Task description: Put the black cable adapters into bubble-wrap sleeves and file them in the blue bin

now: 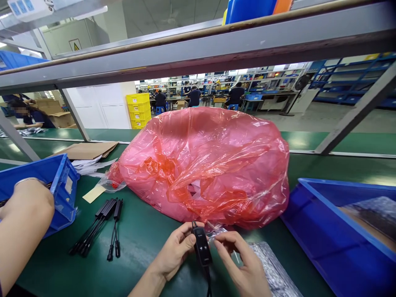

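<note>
My left hand [175, 251] is closed around a small black controller module [202, 247] with a cable hanging down from it. My right hand [244, 264] is just right of the module, its fingers pinching a small clear plastic bag [216, 233] beside it. Both hands hover low over the green belt [142, 243], right in front of a big red plastic bag [204, 165] stuffed full. A bundle of similar black cable modules [102, 227] lies on the belt to the left.
Another person's arm with a bracelet [24, 218] reaches into a blue bin [62, 181] at the left. A large blue crate [334, 231] stands at the right, bubble wrap [275, 272] beside it. Cardboard [89, 149] lies behind; metal frame bars cross overhead.
</note>
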{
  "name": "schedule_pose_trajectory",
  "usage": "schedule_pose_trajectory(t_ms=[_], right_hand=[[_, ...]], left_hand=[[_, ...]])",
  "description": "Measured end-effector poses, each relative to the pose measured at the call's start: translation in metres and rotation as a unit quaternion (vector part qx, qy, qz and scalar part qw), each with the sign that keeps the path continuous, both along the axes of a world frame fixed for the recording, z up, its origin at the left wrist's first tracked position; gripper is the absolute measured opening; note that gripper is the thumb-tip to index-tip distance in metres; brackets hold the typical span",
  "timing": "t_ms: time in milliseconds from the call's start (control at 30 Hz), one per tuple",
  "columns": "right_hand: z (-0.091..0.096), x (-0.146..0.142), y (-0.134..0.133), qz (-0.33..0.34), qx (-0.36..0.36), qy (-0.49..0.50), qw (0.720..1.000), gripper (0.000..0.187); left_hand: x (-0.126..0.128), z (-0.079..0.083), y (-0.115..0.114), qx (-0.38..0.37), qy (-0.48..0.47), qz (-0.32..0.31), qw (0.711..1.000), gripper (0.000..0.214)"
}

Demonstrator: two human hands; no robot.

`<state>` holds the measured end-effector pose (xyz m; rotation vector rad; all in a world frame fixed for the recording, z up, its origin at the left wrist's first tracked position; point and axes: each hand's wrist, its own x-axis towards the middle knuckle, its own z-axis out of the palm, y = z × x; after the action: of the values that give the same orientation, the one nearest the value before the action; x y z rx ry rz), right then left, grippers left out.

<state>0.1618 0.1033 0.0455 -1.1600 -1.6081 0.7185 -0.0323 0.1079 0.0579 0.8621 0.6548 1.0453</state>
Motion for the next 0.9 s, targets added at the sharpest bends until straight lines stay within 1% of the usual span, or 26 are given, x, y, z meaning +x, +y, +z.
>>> schedule_pose_trajectory(t_ms=[167,300,500,733,900], right_hand=[[0.006,-0.003,0.0,0.019,0.093,-0.033,0.995,0.008],[0.004,-0.004,0.002,0.014,0.148,-0.039,0.988,0.009],[0.001,-0.003,0.003,0.012,0.171,-0.056,0.984,0.009],[-0.005,-0.004,0.003,0.011,0.194,-0.065,0.979,0.012],[-0.003,-0.007,0.003,0.013,0.206,-0.067,0.976,0.01]], left_hand=[[0.007,-0.003,-0.003,0.004,0.006,-0.027,1.0,0.039],[0.009,-0.004,-0.003,0.016,0.013,-0.045,0.999,0.04],[0.008,-0.002,-0.003,0.033,0.041,-0.045,0.998,0.044],[0.007,-0.001,-0.004,0.057,0.06,-0.038,0.996,0.043],[0.006,-0.003,-0.004,0.065,0.083,-0.016,0.994,0.042]])
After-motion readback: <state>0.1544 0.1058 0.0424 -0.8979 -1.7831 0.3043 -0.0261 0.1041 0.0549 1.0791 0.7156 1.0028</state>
